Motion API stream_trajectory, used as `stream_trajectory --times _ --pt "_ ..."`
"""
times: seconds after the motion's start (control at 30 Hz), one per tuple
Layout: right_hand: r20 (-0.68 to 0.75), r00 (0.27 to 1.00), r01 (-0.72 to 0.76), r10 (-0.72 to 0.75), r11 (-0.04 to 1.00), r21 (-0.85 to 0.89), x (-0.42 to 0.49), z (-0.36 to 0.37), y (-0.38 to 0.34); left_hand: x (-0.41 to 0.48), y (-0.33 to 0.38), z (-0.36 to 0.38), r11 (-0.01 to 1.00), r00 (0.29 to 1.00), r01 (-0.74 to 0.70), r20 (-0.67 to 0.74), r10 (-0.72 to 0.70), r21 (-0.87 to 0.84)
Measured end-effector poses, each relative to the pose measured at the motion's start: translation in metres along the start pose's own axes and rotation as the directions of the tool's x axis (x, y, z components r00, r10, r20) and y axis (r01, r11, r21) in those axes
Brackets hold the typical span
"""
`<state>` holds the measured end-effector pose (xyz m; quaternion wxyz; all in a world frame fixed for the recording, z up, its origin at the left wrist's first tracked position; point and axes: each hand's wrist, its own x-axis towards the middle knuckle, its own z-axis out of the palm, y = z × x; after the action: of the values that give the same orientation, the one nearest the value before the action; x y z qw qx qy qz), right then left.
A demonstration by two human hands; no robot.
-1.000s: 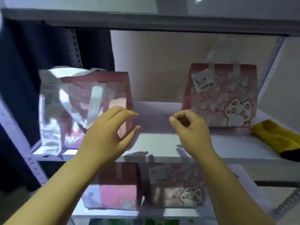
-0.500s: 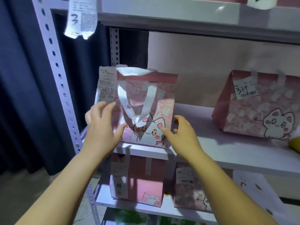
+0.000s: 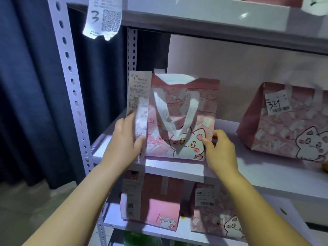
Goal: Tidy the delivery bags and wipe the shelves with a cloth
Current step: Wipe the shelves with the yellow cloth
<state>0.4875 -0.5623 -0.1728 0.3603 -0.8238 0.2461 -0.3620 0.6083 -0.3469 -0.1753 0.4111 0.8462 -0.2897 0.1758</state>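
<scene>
2 hands on the pink bag [image 3: 204, 107]: left hand [image 3: 124, 139] grips its edge, right hand [image 3: 220, 148] pinches its corner.

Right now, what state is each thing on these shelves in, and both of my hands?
left bag, upright on the middle shelf, handles flopped forward.
right bag, upright, label stuck on, untouched.
lower left bag, upright.
lower right bag, upright.
left hand, holds left bag's left edge.
right hand, pinches left bag's right edge.
hanging receipt, dangling from top shelf.
</scene>
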Motion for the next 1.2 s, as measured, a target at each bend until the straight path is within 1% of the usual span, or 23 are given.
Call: stream_trajectory --times 0.2,0.3,0.43,0.53,0.6,0.77,0.8,0.87,0.9,1.03,1.07,1.13,1.2 --pt "-0.111 0.994 -0.024 0.019 0.999 -0.044 0.021 -0.026 0.017 0.021 0.020 0.031 0.992 0.993 -0.113 0.031 0.115 -0.057" --pt "-0.135 0.990 -0.045 0.031 0.993 -0.109 0.034 -0.037 0.025 0.034 0.030 0.049 0.992 0.992 -0.115 0.051 0.118 -0.056" --pt "-0.147 0.987 -0.084 0.058 0.981 -0.177 0.052 -0.047 0.039 0.049 0.040 0.073 0.995 0.991 -0.083 0.105 0.088 -0.051" --pt "-0.129 0.991 -0.052 0.021 0.968 -0.246 0.062 -0.052 0.048 0.059 0.045 0.088 0.995 0.988 -0.084 0.121 0.091 -0.062" --pt "-0.111 0.993 -0.058 0.034 0.974 -0.219 0.068 -0.051 0.052 0.063 0.046 0.094 0.995 0.988 -0.086 0.127 0.091 -0.047" --pt "-0.086 0.988 -0.138 0.129 0.984 -0.109 0.072 -0.047 0.063 0.067 0.044 0.103 0.995 0.986 -0.093 0.138 0.098 -0.044" --pt "-0.081 0.987 -0.146 0.137 0.982 -0.117 0.073 -0.046 0.064 0.067 0.043 0.103 0.995 0.985 -0.095 0.144 0.099 -0.035" --pt "-0.083 0.989 -0.135 0.123 0.978 -0.157 0.072 -0.047 0.064 0.066 0.043 0.100 0.996 0.986 -0.085 0.145 0.087 -0.017" --pt "-0.096 0.990 -0.121 0.107 0.982 -0.146 0.071 -0.049 0.064 0.064 0.043 0.098 0.997 0.987 -0.073 0.141 0.073 -0.006" --pt "-0.176 0.982 -0.077 0.070 0.996 -0.038 0.061 -0.062 0.056 0.048 0.047 0.083 0.999 0.993 0.003 0.115 -0.009 0.052" --pt "-0.192 0.979 -0.066 0.061 0.998 -0.024 0.057 -0.065 0.055 0.043 0.048 0.078 0.998 0.995 -0.013 0.102 0.007 0.057" --pt "-0.214 0.976 -0.044 0.043 0.999 0.001 0.048 -0.069 0.051 0.031 0.053 0.071 0.994 0.992 -0.100 0.084 0.096 0.047" --pt "-0.220 0.975 -0.006 0.013 0.999 0.034 0.035 -0.073 0.049 0.021 0.058 0.066 0.984 0.980 -0.176 0.101 0.172 0.030"
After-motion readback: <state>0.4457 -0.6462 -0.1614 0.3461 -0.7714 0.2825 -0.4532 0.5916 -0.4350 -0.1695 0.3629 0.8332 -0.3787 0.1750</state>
